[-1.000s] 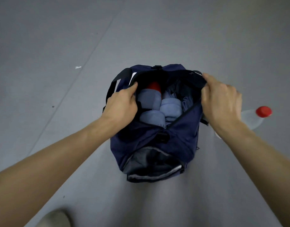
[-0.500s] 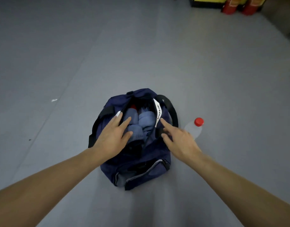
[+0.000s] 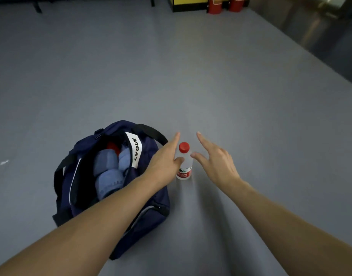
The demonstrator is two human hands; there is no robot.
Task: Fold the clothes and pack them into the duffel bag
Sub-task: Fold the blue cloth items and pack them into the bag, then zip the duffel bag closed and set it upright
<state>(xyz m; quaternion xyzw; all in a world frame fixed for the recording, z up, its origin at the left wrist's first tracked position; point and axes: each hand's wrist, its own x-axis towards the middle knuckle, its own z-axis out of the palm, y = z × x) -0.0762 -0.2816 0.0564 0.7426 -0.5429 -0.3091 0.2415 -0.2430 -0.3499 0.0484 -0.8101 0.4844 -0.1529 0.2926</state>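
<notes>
Far left there's just grey floor (image 3: 32, 96) with a little white speck on it. Then the duffel bag (image 3: 85, 144) sits at lower left of centre, zip wide open and mouth facing up. Its long axis runs roughly bottom-to-top in the frame, with the end pocket at the lower edge, nearest the person. The rolled blue clothes (image 3: 109, 176) are packed inside side by side, and the rolls lie along that same axis. Something red (image 3: 113, 146) is tucked in at the far end.

Just right of the bag, the left hand (image 3: 163, 162) is stretched out with its fingers straight, thumb tip touching the shoulder of a water bottle (image 3: 186, 166), nothing actually gripped. The bottle looks to be standing on the floor, red cap (image 3: 184, 147) toward the top of the frame. The right hand (image 3: 216, 162) is on its other side, fingers splayed and relaxed and holding nothing. Its thumb is just beside the bottle, and I can't tell if it touches.

My read: clothes are in, and the bottle is next. I'd wrap one hand round the body below the cap rather than poke at it from both sides, since it'll tip easily. Then lay it along the bag's length next to the rolls so the zip can close.

Red extinguishers (image 3: 224, 5) at the top, right of centre.
</notes>
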